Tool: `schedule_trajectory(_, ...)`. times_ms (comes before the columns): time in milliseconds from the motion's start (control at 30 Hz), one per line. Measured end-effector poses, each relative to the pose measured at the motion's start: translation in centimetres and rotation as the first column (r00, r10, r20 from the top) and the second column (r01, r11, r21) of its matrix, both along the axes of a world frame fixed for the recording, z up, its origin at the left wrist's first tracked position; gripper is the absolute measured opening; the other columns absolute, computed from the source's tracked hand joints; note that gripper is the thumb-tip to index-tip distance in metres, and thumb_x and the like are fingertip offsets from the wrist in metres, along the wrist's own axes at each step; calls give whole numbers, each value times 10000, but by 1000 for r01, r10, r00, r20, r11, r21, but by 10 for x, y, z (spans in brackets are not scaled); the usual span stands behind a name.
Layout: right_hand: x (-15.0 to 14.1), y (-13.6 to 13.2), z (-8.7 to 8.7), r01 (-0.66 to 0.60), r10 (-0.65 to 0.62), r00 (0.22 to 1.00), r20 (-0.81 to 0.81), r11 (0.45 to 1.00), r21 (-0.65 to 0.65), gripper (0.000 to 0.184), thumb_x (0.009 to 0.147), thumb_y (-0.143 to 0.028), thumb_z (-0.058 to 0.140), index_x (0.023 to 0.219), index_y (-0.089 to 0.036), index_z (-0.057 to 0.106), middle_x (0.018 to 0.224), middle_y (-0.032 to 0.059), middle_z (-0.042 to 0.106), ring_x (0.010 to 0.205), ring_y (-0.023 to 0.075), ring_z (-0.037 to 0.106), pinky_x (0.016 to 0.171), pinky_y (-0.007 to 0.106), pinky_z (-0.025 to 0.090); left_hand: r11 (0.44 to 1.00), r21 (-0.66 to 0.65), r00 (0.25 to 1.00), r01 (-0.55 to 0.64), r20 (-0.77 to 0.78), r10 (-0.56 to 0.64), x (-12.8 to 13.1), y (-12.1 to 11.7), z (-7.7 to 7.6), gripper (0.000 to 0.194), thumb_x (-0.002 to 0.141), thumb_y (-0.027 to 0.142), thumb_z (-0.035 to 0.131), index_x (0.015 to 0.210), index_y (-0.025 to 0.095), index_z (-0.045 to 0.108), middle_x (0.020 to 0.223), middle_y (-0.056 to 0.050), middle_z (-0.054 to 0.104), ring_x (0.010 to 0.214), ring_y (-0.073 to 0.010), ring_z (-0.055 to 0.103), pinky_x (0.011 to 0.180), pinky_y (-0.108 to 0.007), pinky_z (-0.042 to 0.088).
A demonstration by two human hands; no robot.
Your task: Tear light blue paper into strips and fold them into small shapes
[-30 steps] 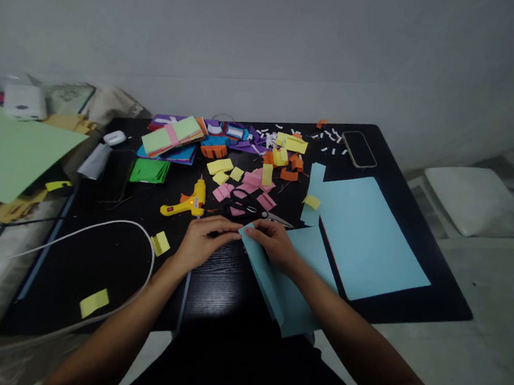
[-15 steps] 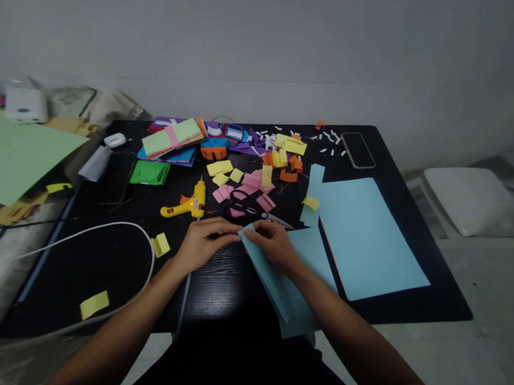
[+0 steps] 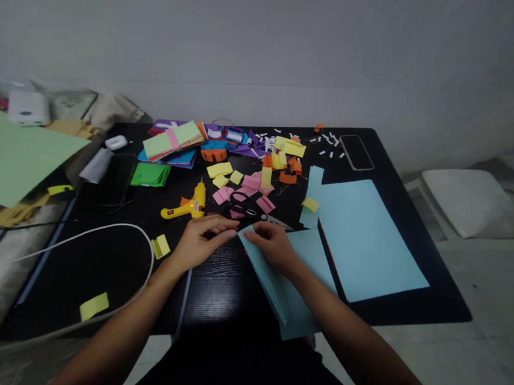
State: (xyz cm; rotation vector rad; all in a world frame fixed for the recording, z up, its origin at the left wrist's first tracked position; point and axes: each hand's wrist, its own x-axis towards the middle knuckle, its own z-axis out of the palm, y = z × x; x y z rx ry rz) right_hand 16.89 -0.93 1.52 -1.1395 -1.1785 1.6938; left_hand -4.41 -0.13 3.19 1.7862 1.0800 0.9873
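Observation:
A folded light blue paper sheet (image 3: 281, 287) lies on the black table (image 3: 224, 281) in front of me. My right hand (image 3: 272, 244) presses down on its upper corner with curled fingers. My left hand (image 3: 204, 239) rests beside it, fingertips touching the same corner of the sheet. Black scissors (image 3: 255, 214) lie just beyond both hands. A yellow glue gun (image 3: 186, 205) sits left of the scissors.
A larger light blue sheet (image 3: 367, 238) lies to the right, a phone (image 3: 356, 151) behind it. Coloured paper scraps and stacks (image 3: 242, 154) crowd the back. A white cable (image 3: 96, 234) loops at left. Green paper (image 3: 7, 160) overhangs the left side. A white cushion (image 3: 462, 199) lies on the floor.
Both hands stay on the corner of the blue sheet; my left fingers have stretched out slightly toward it. The view has shifted down a little.

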Motion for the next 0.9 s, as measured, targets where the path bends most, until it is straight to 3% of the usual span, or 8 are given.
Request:
schedule_trajectory(100, -2, 0, 0, -5, 5, 1000, -25, 1000, -16, 327, 760, -521, 799, 783, -206, 716, 716, 4, 690, 650, 162, 608, 622, 288, 483, 998, -64, 999, -25, -35, 23, 0, -1, 0, 218, 966, 375, 671, 959, 176, 757, 720, -9, 693, 636, -126, 627, 610, -235, 492)
schedule_trajectory(233, -3, -1, 0, -41, 41, 999, -14, 999, -26, 360, 741, -537, 808, 769, -191, 714, 708, -7, 677, 644, 147, 586, 626, 277, 460, 994, -99, 992, 37, -119, -49, 4, -4, -2, 270, 983, 376, 623, 813, 171, 664, 659, 25, 582, 601, -107, 529, 556, -212, 403)
schedule_trajectory(500, 4, 2, 0, -61, 60, 995, 85, 998, 14, 411, 775, -582, 784, 790, -171, 767, 701, 4, 681, 631, 138, 551, 612, 271, 407, 996, -3, 984, 86, -156, -85, 1, -1, 1, 262, 1005, 336, 575, 818, 168, 649, 696, 24, 553, 641, -112, 512, 590, -219, 388)
schedule_trajectory(633, 3, 1, 7, -28, 19, 988, 153, 998, 58, 393, 772, -571, 802, 807, -180, 789, 736, 17, 712, 663, 159, 591, 633, 286, 435, 996, 46, 989, 75, -135, -68, 2, -2, 5, 272, 1008, 347, 576, 813, 170, 645, 705, 16, 561, 656, -120, 519, 614, -233, 407)
schedule_trajectory(900, 10, -12, 21, -101, 106, 993, 47, 989, -107, 470, 755, -636, 807, 879, -182, 803, 795, 48, 770, 762, 221, 701, 738, 347, 535, 1000, -8, 995, 20, -100, -21, -1, -8, 13, 285, 995, 381, 596, 803, 177, 649, 707, 9, 615, 651, -125, 560, 581, -225, 410)
